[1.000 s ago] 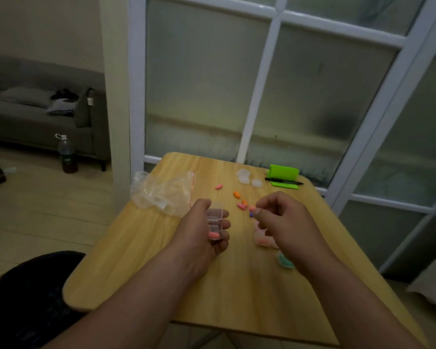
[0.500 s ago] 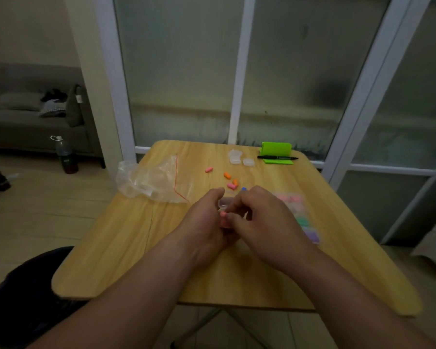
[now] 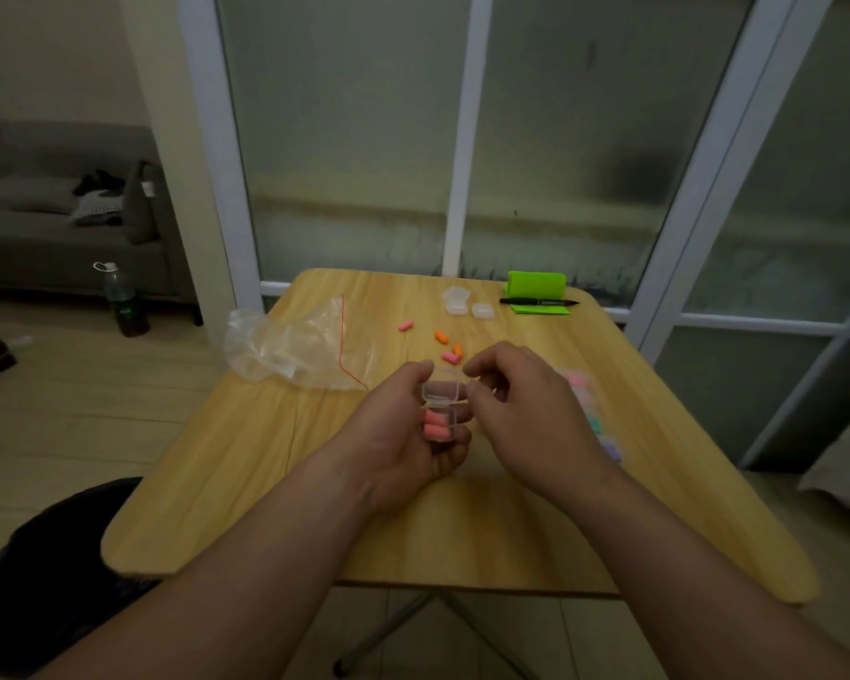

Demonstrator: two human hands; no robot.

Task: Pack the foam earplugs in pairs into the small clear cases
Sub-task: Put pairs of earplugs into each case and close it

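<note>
My left hand [image 3: 403, 429] cradles a small clear case [image 3: 441, 403] with its lid raised. Two pink earplugs [image 3: 437, 426] lie side by side inside its lower half. My right hand [image 3: 521, 409] sits right beside it, fingertips pinching the lid's right edge. Loose earplugs lie farther back on the wooden table [image 3: 266, 483]: one pink [image 3: 406, 325], two orange [image 3: 441, 337], another pink [image 3: 448, 357]. Two more clear cases [image 3: 457, 300] stand near the far edge. Several filled cases [image 3: 602, 424] with pink, green and purple plugs peek out behind my right hand.
A crumpled clear zip bag [image 3: 298, 350] with a red strip lies at the left of the table. A green stand with a black pen [image 3: 538, 300] sits at the far right corner. Glass doors stand behind; a bottle [image 3: 124, 301] and sofa are on the left.
My right hand carried a pink earplug to the case in my left hand and placed it; two plugs now lie inside, and the right fingers have shifted to the lid. The camera tilted down.
</note>
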